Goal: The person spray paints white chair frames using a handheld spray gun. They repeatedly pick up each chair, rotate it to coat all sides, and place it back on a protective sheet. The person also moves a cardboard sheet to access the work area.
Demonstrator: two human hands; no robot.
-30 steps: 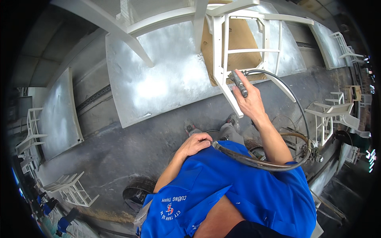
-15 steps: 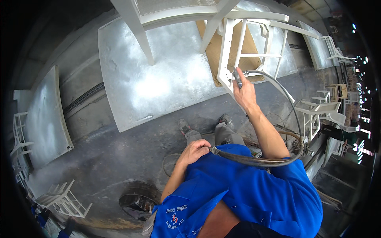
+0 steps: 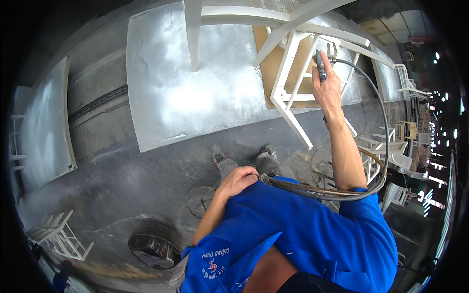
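Note:
My right hand (image 3: 328,90), arm stretched forward, is wrapped round a small metal spray gun (image 3: 320,66), with the index finger extended along it. The gun is over a white wooden chair frame (image 3: 292,123), which lies tilted with its legs toward me. From the gun a dark hose (image 3: 384,122) loops round to the right and back to my waist. There my left hand (image 3: 238,181) is closed on the end of the looped hoses (image 3: 312,192), against my blue shirt. Whether the gun is spraying cannot be made out.
A large pale panel (image 3: 161,83) lies ahead, with a brown cardboard sheet (image 3: 266,80) under the chair. Another white piece of furniture (image 3: 193,39) rises at the top. White chairs (image 3: 63,234) stand lower left, near a dark round tub (image 3: 155,243). More chairs (image 3: 398,151) are at right.
My right hand has moved the spray gun farther away and to the right across the chair frame. My left hand stays at my waist on the hoses. The whole view has shifted slightly.

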